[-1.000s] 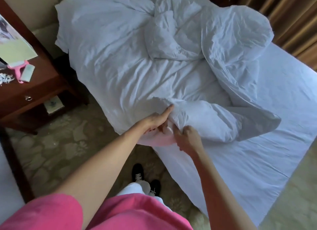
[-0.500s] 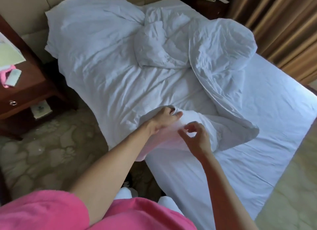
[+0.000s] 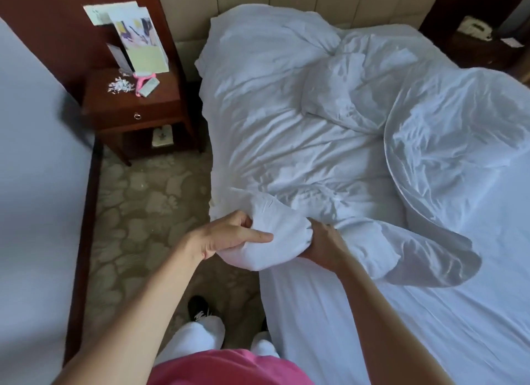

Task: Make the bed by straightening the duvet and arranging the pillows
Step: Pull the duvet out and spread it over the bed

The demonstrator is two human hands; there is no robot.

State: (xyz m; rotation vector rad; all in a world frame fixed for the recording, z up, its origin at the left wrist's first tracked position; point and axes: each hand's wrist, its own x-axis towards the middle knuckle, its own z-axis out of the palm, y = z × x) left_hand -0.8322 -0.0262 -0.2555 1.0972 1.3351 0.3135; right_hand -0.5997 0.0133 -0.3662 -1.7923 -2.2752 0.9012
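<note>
Both hands bunch 1 corner of the duvet [image 3: 301,132] at the bed's near edge: left hand [image 3: 229,235] clenched over it, right hand [image 3: 322,245] gripping underneath, likely to pull it straight over the bare sheet [image 3: 430,327].

Bed [image 3: 430,341]: fills the right and centre of the view, headboard [image 3: 286,0] at the far end. Duvet [image 3: 286,132]: bunched on the bed's far half, one fold turned back toward the right edge; bare sheet on the near half. Left hand [image 3: 229,237] and right hand [image 3: 324,247]: side by side at the bed's near left edge, each with a grip on the same duvet corner between them. Nightstand [image 3: 134,106]: left of the bed, by the headboard, papers [image 3: 137,40] standing on it. Carpet [image 3: 149,212]: between the bed and a second bed [image 3: 37,183] at the far left.
</note>
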